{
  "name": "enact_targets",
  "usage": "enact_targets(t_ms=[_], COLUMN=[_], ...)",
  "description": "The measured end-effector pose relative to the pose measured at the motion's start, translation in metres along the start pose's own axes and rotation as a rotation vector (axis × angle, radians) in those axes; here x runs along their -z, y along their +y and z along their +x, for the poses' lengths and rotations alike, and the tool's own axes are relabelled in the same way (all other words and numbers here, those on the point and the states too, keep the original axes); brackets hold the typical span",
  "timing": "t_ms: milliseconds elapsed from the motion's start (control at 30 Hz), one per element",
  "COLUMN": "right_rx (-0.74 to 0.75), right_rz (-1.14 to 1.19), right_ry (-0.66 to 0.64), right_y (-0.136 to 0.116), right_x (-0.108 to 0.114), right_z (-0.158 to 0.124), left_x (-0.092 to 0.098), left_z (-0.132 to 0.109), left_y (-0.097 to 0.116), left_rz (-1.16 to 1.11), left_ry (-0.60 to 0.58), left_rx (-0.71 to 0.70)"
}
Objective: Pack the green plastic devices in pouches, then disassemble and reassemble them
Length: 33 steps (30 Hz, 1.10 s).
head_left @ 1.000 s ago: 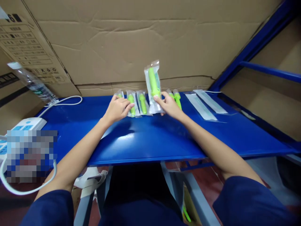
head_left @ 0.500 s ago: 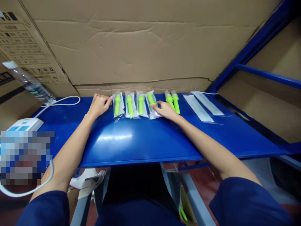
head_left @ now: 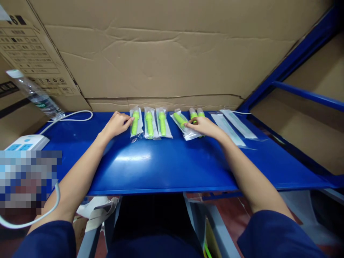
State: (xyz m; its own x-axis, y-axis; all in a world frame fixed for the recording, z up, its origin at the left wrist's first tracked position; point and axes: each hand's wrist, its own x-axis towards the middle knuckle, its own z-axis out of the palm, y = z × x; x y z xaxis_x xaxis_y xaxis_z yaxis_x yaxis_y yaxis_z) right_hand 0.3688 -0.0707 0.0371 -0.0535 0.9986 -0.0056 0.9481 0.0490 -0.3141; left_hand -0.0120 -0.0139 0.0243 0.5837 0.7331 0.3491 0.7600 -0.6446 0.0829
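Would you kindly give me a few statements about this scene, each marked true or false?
1. The right hand holds a bagged green item. True.
2. Three other bagged green items lie in a row beside the left hand. True.
3. Two pale packets lie on the tabletop. True.
4. The tabletop is red. False: it is blue.
5. The packets lie left of the left hand. False: they lie right of the right hand.
6. The two hands touch. False: they are apart.
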Motion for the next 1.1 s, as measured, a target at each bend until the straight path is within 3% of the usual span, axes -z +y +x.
enact_targets(t_ms=[300,467,567,667,833,933,1100], right_rx=[-0.020,-0.102,-0.115,-0.126,-0.022,-0.032,-0.032], right_rz=[0.041,-0.017,-0.075,-0.087,-0.092,-0.110,-0.089], right_ry=[-0.217,-0.324,-0.373,-0.392,-0.299,-0.231,-0.241], right_y=[0.014,0.020,0.018,0.003,-0.028,-0.031,-0.013], right_x=[0.066,0.100,0.110,0.097,0.031,0.001,0.006], right_z=[-0.031,-0.032,-0.030,-0.028,-0.019,-0.009,-0.003], left_x=[-0.002,-0.003,-0.002,-0.001,-0.003,-0.004,-0.006], left_z=[0.000,-0.001,-0.001,-0.002,-0.003,-0.004,-0.005], left_y=[-0.003,-0.005,-0.005,-0.003,-0.006,-0.010,-0.015], left_rz=[-0.040,-0.061,-0.070,-0.090,-0.119,-0.142,-0.139], left_ry=[-0.040,-0.045,-0.057,-0.066,-0.056,-0.056,-0.064], left_rx=[-0.022,0.020,0.042,0.076,0.126,0.147,0.164])
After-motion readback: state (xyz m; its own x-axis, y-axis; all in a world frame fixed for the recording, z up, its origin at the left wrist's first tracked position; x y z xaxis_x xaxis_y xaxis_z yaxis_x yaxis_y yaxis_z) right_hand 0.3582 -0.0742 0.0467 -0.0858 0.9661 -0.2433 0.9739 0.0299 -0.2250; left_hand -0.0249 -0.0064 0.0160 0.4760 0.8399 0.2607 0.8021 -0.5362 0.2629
